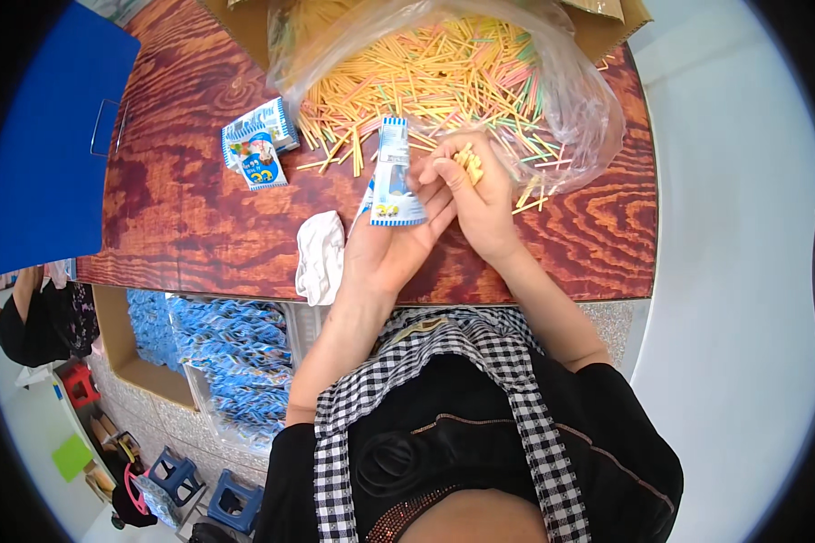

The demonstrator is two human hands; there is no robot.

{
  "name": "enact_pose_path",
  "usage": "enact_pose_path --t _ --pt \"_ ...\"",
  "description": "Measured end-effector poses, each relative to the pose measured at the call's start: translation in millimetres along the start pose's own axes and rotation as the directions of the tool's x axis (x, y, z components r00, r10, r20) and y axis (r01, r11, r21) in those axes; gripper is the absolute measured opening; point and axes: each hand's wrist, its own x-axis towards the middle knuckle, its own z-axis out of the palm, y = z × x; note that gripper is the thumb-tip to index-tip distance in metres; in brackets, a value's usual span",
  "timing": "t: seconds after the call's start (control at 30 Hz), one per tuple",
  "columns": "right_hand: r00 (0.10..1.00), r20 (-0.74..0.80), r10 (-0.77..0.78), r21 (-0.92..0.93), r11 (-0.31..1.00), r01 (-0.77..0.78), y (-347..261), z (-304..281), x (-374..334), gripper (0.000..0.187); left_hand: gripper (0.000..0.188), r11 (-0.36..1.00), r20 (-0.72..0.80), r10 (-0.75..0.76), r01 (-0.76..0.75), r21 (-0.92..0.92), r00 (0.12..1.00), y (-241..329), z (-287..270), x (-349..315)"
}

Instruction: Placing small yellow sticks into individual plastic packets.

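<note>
**Sticks and a sachet over the wood-grain table**

Reddish wood-grain is running across the table (pixel 199 235), which is filling the upper half of the head view, with a pale floor curving away at three o'clock. Nearest the person, at six o'clock, a checked collar and black top are showing; below the table's near edge at eight o'clock, a cardboard box (pixel 118 353) is holding stacked blue packets (pixel 235 353).

Moving outward, a crumpled white cloth (pixel 321 256) is lying just left of the left forearm. The left hand (pixel 394 244) is cradling a small blue-and-white sachet (pixel 394 176) upright above the table's middle, its fingers curling closed around the lower part while the top stands free. The right hand (pixel 480 204) is touching it at about two o'clock, fingers pinching shut on a small bundle of yellow sticks (pixel 468 163) close to the sachet's upper edge.

The sachet looks light, thin and floppy, likely slick, so holding it low by the sides seems sound. The sticks look light, stiff and easily snapped or scattered; they are best taken as a bunch near mid-length.

Farther off, two more sachets (pixel 261 143) are lying at ten o'clock, and a clear plastic bag (pixel 570 100) of pastel sticks (pixel 426 81) is spilling open at twelve o'clock. A blue board (pixel 45 136) is resting at nine o'clock.
</note>
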Motion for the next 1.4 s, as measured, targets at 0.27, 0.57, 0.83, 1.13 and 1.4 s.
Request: enact_pose_path --t 0.27,0.57,0.83,1.13,1.4 --pt "0.996 -0.074 0.040 -0.009 0.999 -0.041 -7.7 11.5 -9.0 0.012 0.021 0.994 -0.129 0.032 -0.045 -0.103 0.991 -6.8 11.7 -7.3" --pt "0.974 0.156 0.163 -0.075 0.985 -0.153 -8.2 -9.5 -13.2 0.012 0.024 -0.102 0.528 0.176 -0.518 0.849 0.831 21.8 31.6 -49.7" --pt "0.974 0.088 0.208 0.507 0.832 -0.224 7.8 -8.6 -6.7 0.018 0.043 0.986 -0.027 0.138 -0.135 0.094 0.990 15.7 23.6 -49.0" --pt "0.980 -0.082 0.182 0.432 0.893 -0.130 -0.5 -2.7 -5.7 0.016 0.030 0.995 -0.184 -0.068 0.081 0.064 0.981 -7.7 6.9 -36.1" --pt "0.994 -0.005 0.106 0.188 0.977 -0.103 1.8 4.2 -13.5 0.010 0.029 0.998 -0.036 -0.056 0.057 0.041 0.998 -7.5 -5.0 -31.8"
